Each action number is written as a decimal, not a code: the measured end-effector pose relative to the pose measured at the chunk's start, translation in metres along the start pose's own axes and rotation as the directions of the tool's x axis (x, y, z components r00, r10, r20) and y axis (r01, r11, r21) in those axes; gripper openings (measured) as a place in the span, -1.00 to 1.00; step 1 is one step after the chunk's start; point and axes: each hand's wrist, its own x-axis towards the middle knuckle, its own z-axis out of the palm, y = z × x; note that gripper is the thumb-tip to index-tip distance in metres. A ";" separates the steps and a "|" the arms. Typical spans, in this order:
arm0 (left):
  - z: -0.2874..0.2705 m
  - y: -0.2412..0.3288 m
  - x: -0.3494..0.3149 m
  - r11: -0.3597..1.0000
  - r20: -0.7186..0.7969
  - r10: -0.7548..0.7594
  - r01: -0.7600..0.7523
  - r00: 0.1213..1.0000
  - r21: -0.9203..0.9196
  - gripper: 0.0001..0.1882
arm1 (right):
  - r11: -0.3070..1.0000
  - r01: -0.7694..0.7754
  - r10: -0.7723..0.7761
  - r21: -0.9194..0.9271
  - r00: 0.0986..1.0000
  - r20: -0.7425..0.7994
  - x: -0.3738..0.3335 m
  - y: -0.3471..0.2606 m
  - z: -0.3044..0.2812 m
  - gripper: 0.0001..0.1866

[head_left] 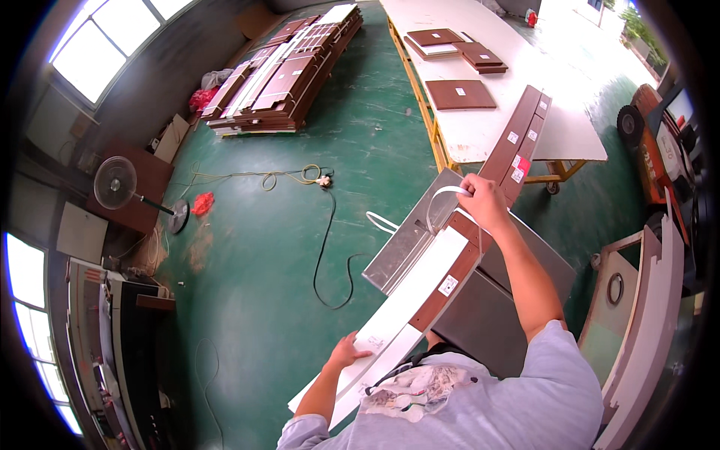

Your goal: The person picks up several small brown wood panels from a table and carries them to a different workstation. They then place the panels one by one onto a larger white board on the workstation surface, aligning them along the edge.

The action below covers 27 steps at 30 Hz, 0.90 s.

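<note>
A bundle of long, narrow panels, with a white panel and brown panels, lies diagonally across a grey metal strapping machine. My right hand is closed on a white packing strap that loops up over the bundle beside the machine's top. Another white strap loop sticks out from the machine's far left side. Resting on the white panel near its lower end is my left hand, thumb and fingers laid out along the edge. White labels dot the brown faces.
Ahead, a white-topped table on a yellow wheeled frame carries flat brown panels. Strapped panel stacks stand at far left. A black cable crosses the green floor near a standing fan. Wooden frames lean at right.
</note>
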 end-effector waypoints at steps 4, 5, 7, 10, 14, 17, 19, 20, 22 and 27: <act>-0.001 0.004 0.002 0.999 -0.010 0.032 -0.032 0.999 0.023 0.19 | 0.986 -0.035 0.044 -0.165 0.998 0.048 0.006 0.030 0.044 -0.84; -0.003 0.006 0.000 0.999 -0.011 0.021 -0.021 1.000 0.026 0.19 | 0.984 -0.036 0.047 -0.176 0.997 0.058 0.006 0.037 0.057 -0.84; -0.004 0.011 0.003 0.999 -0.008 0.024 -0.024 1.000 0.042 0.18 | 0.978 -0.046 0.059 -0.205 0.997 0.057 0.008 0.067 0.087 -0.84; -0.003 0.010 0.002 0.999 -0.006 0.007 -0.007 1.000 0.044 0.17 | 0.962 -0.028 0.061 -0.270 0.991 0.117 0.005 0.102 0.125 -0.84; 0.004 0.008 0.018 0.998 -0.006 0.056 -0.056 0.998 0.015 0.17 | 0.908 0.018 0.088 -0.419 0.969 0.231 -0.011 0.154 0.156 -0.78; -0.003 0.000 0.009 0.999 0.013 0.042 -0.042 0.999 0.011 0.17 | 0.948 0.049 0.017 -0.314 0.979 0.203 -0.054 0.153 0.169 -0.37; -0.003 0.002 0.006 0.999 0.009 0.020 -0.021 1.000 0.037 0.18 | 0.947 0.067 -0.030 -0.315 0.992 0.122 -0.092 0.142 0.164 -0.29; 0.000 0.000 0.003 0.999 0.009 0.011 -0.011 1.000 0.048 0.18 | 0.944 0.076 -0.052 -0.320 0.995 0.082 -0.116 0.136 0.159 -0.25; 0.002 0.000 0.004 0.999 0.019 0.006 -0.006 1.000 0.036 0.19 | 0.950 0.004 0.044 -0.312 0.988 0.145 -0.164 0.130 0.146 -0.16; 0.005 -0.011 0.012 0.997 0.006 0.033 -0.034 0.999 0.062 0.21 | 0.955 -0.280 0.288 -0.094 0.954 0.083 -0.284 0.123 0.139 -0.21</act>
